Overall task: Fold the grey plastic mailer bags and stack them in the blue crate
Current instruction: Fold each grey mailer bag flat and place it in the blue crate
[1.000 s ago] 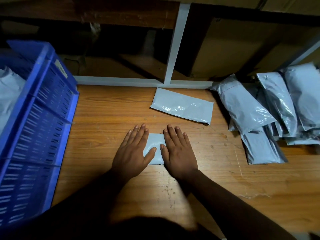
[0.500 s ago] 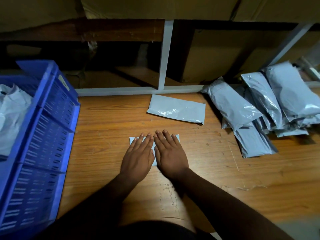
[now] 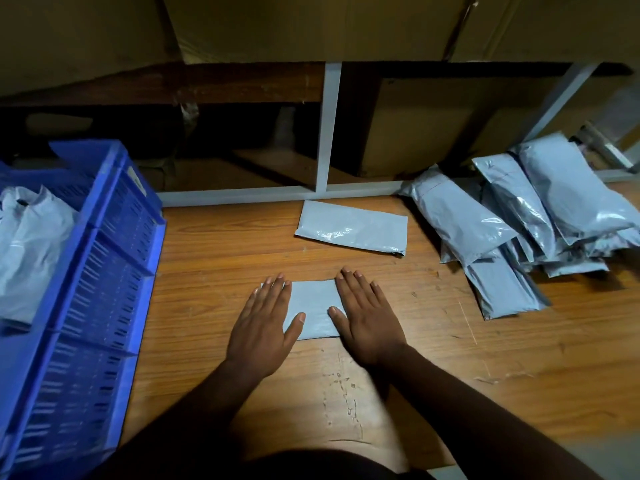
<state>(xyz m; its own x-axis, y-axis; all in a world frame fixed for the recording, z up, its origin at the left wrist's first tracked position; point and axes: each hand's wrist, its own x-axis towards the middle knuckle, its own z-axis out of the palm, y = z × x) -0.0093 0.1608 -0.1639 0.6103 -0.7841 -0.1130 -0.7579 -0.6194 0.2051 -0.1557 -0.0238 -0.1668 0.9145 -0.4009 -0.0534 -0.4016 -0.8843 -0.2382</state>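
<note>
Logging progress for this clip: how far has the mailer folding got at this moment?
Done: some grey plastic already lies in the blue crate. In hand: the left hand and right hand press flat on a folded mailer on the table. Left: that one is not yet crated, a flat mailer lies behind it, and a pile of mailers waits at the right.

Grey mailer bags point(image 3: 351, 230), blue slotted crate point(image 3: 104, 271), brown wood-grain table point(image 3: 519, 358)
</note>
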